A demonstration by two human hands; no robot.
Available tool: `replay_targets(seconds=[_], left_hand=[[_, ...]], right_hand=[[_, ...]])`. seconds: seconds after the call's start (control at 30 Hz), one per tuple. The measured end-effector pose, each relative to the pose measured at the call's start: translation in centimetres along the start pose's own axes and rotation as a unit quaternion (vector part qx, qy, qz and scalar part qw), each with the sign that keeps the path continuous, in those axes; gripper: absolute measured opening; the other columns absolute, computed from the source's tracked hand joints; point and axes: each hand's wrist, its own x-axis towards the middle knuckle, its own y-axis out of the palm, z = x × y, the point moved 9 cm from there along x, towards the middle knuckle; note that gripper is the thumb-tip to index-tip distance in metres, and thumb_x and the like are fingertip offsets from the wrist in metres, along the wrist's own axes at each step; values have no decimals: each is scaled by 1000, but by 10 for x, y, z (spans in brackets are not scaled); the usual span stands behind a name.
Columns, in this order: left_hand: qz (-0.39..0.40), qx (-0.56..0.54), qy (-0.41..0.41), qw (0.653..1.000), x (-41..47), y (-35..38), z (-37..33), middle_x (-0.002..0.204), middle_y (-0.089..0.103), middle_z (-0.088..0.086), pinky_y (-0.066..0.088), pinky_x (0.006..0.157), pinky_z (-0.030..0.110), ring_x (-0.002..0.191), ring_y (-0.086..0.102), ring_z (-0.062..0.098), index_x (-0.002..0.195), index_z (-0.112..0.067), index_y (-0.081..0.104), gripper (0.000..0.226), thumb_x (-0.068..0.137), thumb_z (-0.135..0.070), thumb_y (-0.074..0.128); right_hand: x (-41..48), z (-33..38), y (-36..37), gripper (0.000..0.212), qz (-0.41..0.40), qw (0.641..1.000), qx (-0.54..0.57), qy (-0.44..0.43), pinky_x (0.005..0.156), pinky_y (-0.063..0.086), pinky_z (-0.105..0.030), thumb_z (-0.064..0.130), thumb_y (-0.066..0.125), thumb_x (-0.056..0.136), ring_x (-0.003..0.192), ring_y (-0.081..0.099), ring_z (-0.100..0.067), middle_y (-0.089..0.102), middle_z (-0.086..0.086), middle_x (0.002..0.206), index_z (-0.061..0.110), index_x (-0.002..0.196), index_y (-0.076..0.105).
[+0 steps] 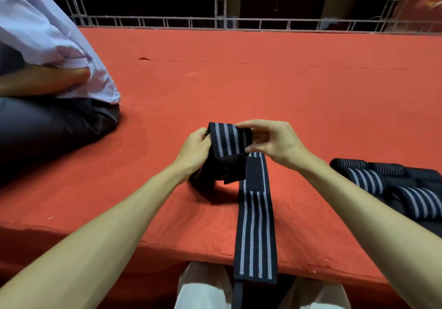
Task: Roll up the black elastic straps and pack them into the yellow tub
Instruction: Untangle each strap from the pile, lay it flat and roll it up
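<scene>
Head view puts my left hand (195, 148) and right hand (270, 141) on the near end of a black elastic strap with pale grey stripes (256, 232), held just above the red cloth-covered counter (263, 74). Both sets of fingers are curled and pinch the folded top of the strap from either side. The rest of the strap runs back toward me, past a plain black fastening patch (254, 173), and hangs over the counter edge. I judge this to be the very start of a roll, with only the first fold made. Next I need to turn the fold over on itself tightly and draw the long tail up evenly. A heap of rolled striped straps (392, 184) lies to my right, and a seated person in a pale shirt (47, 45) is at far left. I cannot see the yellow tub.
</scene>
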Motion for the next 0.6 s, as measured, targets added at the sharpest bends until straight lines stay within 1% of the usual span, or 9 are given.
replay_targets(seconds=[0.13,0.17,0.23,0.3,0.37,0.43,0.47,0.53,0.6], left_hand=[[-11,-40,-41,998,7,-4,16,90,71,5,47,72,32,75,60,12,93,-13,66,18,96,-26,53],[-9,-41,-51,998,8,-5,19,86,71,4,46,70,31,73,60,13,89,-15,67,17,96,-25,55],[-3,-39,-65,997,10,-6,22,82,70,4,45,69,30,72,60,14,85,-17,68,17,95,-24,56],[10,-38,-70,997,10,-4,23,82,71,4,47,69,29,71,62,15,84,-17,69,18,95,-22,56],[21,-34,-66,997,9,0,24,78,70,2,48,67,29,69,61,12,80,-17,68,20,94,-19,55],[37,-35,-45,998,4,3,20,75,67,-3,45,63,26,64,58,6,79,-17,66,22,97,-20,54],[50,-38,-31,998,1,5,17,76,65,-5,45,62,22,64,57,3,82,-17,66,22,98,-24,54],[75,-49,-11,996,-5,8,11,82,66,-2,48,69,24,71,59,4,90,-10,66,32,98,-37,53],[99,-49,-2,994,-12,9,4,96,68,12,50,82,46,84,59,15,104,-5,65,53,91,-55,55]], right_hand=[[2,-8,18,74,90,995,33,20,101,44,-18,-30,43,74,119,58,-1,60,-2,132,10,136,51],[3,-10,19,74,95,995,24,23,99,44,-15,-31,45,74,116,58,3,60,-3,131,9,136,51],[6,-13,17,59,65,998,-20,12,94,46,-12,-20,64,77,103,62,8,66,-5,122,8,129,60],[8,-7,13,37,-2,998,-63,-17,87,50,-12,-4,72,80,92,67,5,73,-2,106,8,115,70],[11,-3,5,22,-71,994,-80,-24,67,51,-12,-1,67,84,71,67,4,74,5,79,16,93,78],[17,-3,-8,42,-140,988,-66,-12,55,38,-21,5,63,87,52,51,2,56,13,56,37,59,66],[19,-2,-15,44,-172,984,-45,-6,55,35,-24,14,65,89,52,45,0,48,12,56,37,52,59],[22,0,-26,30,-213,977,24,18,55,42,-32,32,64,92,59,50,-8,52,4,66,31,63,64],[24,-1,-30,18,-227,964,123,56,54,50,-34,30,58,97,66,61,-17,63,-5,80,21,85,69]])
